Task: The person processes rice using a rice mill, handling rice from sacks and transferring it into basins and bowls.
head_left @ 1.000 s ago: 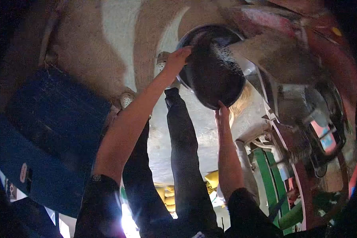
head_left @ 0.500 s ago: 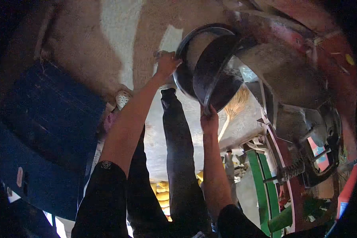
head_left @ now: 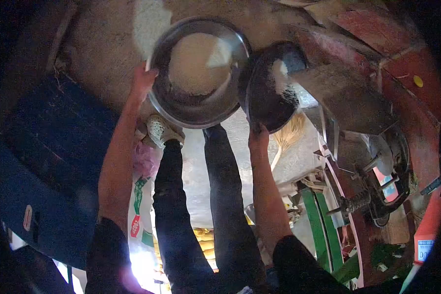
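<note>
My left hand [head_left: 144,81] is closed on the left rim of a wide metal basin [head_left: 196,116], which holds a round bed of pale, grain-like material [head_left: 191,63]. To its right, my right hand [head_left: 258,134] grips the near rim of a smaller dark basin [head_left: 264,98], tilted and close against the wide one. Whitish loose material [head_left: 279,78] shows inside the dark basin, beside the lip of a metal chute [head_left: 343,93]. How far the two basins touch or overlap is hard to make out.
A machine with a spring and shaft [head_left: 360,203] stands at right, below the chute. A straw broom [head_left: 289,134] lies behind the dark basin. A big blue container [head_left: 59,142] fills the left. My shoe [head_left: 160,131], yellow sacks [head_left: 203,240] and a digital display [head_left: 425,250] are also visible.
The wide basin has moved left, away from the chute, with my left hand. The dark basin, earlier tipped over the wide one, now faces up more, at the chute lip.
</note>
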The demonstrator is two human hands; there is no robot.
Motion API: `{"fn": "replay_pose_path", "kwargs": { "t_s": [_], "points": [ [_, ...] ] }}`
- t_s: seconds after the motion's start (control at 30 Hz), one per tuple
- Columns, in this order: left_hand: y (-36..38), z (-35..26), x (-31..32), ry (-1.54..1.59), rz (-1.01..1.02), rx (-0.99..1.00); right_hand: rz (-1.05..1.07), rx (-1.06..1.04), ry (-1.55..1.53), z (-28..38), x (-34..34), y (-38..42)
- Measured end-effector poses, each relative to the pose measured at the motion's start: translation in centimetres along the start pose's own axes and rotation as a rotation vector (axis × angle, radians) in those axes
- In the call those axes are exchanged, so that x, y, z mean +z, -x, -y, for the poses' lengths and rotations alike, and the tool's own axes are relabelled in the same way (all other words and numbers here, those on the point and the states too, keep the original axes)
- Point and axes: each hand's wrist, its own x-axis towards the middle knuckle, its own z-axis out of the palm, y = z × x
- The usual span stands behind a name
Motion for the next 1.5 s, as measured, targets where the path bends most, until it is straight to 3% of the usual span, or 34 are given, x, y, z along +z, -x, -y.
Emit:
{"fn": "replay_pose_path", "kwargs": {
  "t_s": [0.03, 0.1, 0.13, 0.27, 0.33, 0.37, 0.43, 0.5, 0.57, 0.6, 0.67, 0.7, 0.73, 0.77, 0.9, 0.97, 1.03, 1.1, 1.23, 1.3, 1.33, 1.4, 1.5],
  "points": [
    [1.3, -0.9, -1.1, -0.060, -0.053, -0.136, 0.000, 0.002, 0.000, -0.7, -2.4, -2.7],
    [3.7, -2.6, -1.7, -0.068, -0.140, -0.192, 0.053, -0.120, 0.527, -2.0, -7.2, -7.2],
    [4.6, -2.8, -1.9, -0.076, -0.226, -0.254, -0.301, -0.005, 0.004, 0.2, 0.3, -3.1],
    [6.8, 2.4, -2.5, 0.180, -0.225, -0.305, -0.449, -0.007, 0.036, 0.9, -1.7, -5.6],
    [8.4, 2.2, -2.1, 0.333, -0.313, -0.267, -0.680, 0.053, 0.148, 3.7, 2.3, -3.6],
    [9.2, 1.9, -1.9, 0.341, -0.314, -0.263, -0.676, 0.045, 0.149, 4.2, 1.2, -4.2],
    [10.6, 0.8, -2.0, 0.392, -0.332, -0.352, -0.339, 0.167, 0.154, 5.2, -0.9, -5.3],
    [11.9, 2.5, -2.2, 0.458, -0.369, -0.313, -0.368, 0.154, 0.256, 5.3, -0.9, -5.7],
    [12.1, 5.0, -2.8, 0.517, -0.406, -0.278, -0.446, 0.215, 0.263, 5.9, -2.2, -6.6],
    [12.1, 6.3, -3.3, 0.461, -0.430, -0.326, -0.635, 0.282, 0.500, 6.5, -1.8, -6.5],
    [12.6, 8.1, -4.0, 0.404, -0.449, -0.379, -0.679, 0.301, 0.628, 5.7, -2.6, -7.9],
    [12.8, 8.6, -4.2, 0.483, -0.424, -0.299, -0.720, 0.314, 0.756, 5.5, -2.8, -8.6],
    [12.8, 9.2, -4.3, 0.563, -0.400, -0.216, -0.899, 0.277, 0.854, 4.7, -0.1, -7.5],
    [12.7, 9.7, -4.3, 0.571, -0.398, -0.215, -0.901, 0.269, 0.854, 4.4, 2.0, -6.7],
    [11.4, 12.0, -3.9, 0.455, -0.534, -0.258, -0.572, -0.213, 1.662, 3.4, 8.5, -3.6],
    [11.6, 11.0, -3.9, 0.454, -0.583, -0.227, -0.286, -0.693, 1.776, 2.8, 13.8, 0.0],
    [12.4, 7.3, -3.8, 0.431, -0.520, -0.190, -0.123, -1.129, 1.867, 0.8, 16.1, -1.4],
    [12.2, 8.2, -3.8, 0.391, -0.538, -0.225, 0.142, -0.958, 1.719, -0.1, 20.0, 0.1],
    [11.9, 8.4, -3.0, 0.389, -0.609, -0.226, 0.240, -0.765, 1.884, -2.9, 22.4, 0.2],
    [11.9, 8.9, -3.1, 0.398, -0.595, -0.268, -0.005, -0.884, 1.764, -3.9, 22.1, 1.2],
    [11.8, 9.3, -3.2, 0.403, -0.576, -0.305, -0.002, -0.887, 1.772, -3.9, 21.6, 2.1],
    [11.4, 11.3, -3.2, 0.334, -0.587, -0.277, -0.555, -0.411, 1.373, -3.8, 20.1, 4.4],
    [11.8, 10.8, -3.2, 0.307, -0.582, -0.210, -0.688, -0.287, 1.260, -5.6, 10.6, 2.2]
  ]
}}
